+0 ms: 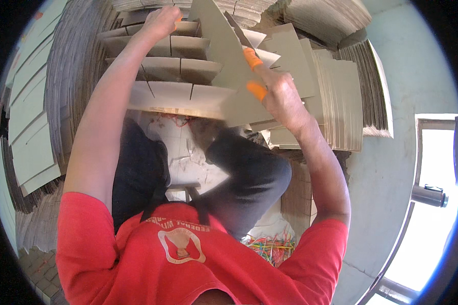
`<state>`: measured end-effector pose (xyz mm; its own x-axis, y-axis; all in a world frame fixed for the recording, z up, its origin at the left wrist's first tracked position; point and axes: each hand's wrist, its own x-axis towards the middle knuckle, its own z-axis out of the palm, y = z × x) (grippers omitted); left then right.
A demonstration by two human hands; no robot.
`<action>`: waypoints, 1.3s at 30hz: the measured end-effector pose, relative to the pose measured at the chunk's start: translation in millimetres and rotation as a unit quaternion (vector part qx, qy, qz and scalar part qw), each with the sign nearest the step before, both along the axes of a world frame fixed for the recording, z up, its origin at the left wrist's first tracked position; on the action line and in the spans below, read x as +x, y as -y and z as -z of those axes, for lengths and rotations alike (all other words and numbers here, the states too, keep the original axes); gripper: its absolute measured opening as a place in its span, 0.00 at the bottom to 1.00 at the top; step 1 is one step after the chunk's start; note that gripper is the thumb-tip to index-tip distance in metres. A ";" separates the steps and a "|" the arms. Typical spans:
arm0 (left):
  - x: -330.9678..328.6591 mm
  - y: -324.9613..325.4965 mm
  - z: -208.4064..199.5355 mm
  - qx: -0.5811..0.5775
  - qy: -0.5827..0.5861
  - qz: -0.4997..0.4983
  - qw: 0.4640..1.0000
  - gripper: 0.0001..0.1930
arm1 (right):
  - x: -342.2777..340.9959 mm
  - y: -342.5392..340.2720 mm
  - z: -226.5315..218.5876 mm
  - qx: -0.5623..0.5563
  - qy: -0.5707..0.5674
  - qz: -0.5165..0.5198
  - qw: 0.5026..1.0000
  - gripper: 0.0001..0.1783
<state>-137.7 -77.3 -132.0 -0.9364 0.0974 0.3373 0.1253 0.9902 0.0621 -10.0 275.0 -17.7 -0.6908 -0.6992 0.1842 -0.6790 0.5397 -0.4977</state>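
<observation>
Several slotted cardboard strips (163,93) stand on edge in rows before me, one behind another. A larger cardboard panel (220,61) slants across their right ends. My right hand (284,96) grips this panel by its right edge, with orange covers on thumb and index finger. At the far left end of the rows, my left hand (162,23) is closed at a rear cardboard strip (187,28); an orange finger cover shows, while most of its fingertips are hidden.
Tall cardboard stacks (81,61) rise on the left, with more cardboard sheets (336,96) piled on the right. Tangled coloured straps (272,248) lie beside my seat. A pale wall (379,183) and a bright window (435,168) are at far right.
</observation>
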 end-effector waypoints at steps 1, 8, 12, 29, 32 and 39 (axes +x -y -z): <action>-0.7 -2.9 2.3 -0.007 0.001 -0.007 1.000 0.14 | 3.6 -4.5 3.1 0.002 0.002 0.006 1.000 0.27; 5.3 -8.5 -1.6 0.048 0.006 0.005 0.999 0.10 | -5.0 -7.8 10.8 -0.002 0.003 -0.018 1.000 0.24; 5.0 -3.1 -2.8 0.049 -0.013 0.043 0.998 0.11 | -23.3 7.3 42.5 0.097 -0.012 -0.066 0.993 0.18; 33.8 -43.9 -39.9 0.061 -0.071 0.169 0.981 0.23 | -100.3 -132.8 111.6 0.335 -0.151 0.468 0.804 0.40; 78.4 -49.0 -60.5 0.204 -0.113 0.153 0.960 0.25 | -108.4 -152.8 126.2 0.343 -0.183 0.469 0.793 0.38; 179.9 -37.9 -57.8 0.259 -0.140 0.016 0.956 0.22 | -95.5 -186.4 90.3 0.160 -0.197 0.511 0.821 0.25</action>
